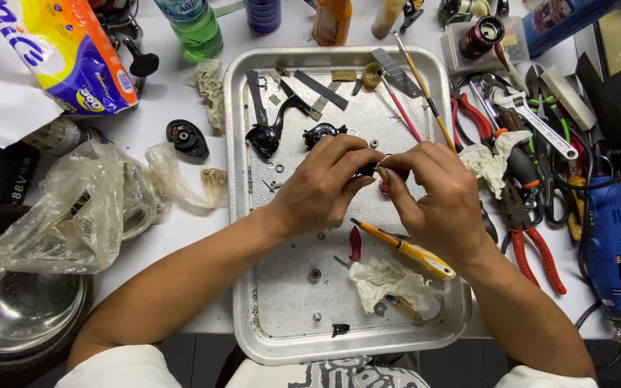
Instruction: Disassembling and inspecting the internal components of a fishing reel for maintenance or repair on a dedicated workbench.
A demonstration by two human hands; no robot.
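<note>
1. A small dark part (368, 169) sat pinched between our left hand (323, 185) and right hand (433, 194), above the middle of the metal tray (282, 302).
2. Both grips were narrow, fingertips closed on that part (its exact shape was hidden by our fingers).
3. We judged that a slip could drop it among the loose washers (279, 167) on the tray, where it might be lost.
4. The yellow screwdriver (405, 249) lay just under our right wrist; a nudge could roll it into the crumpled rag (389, 282).
</note>
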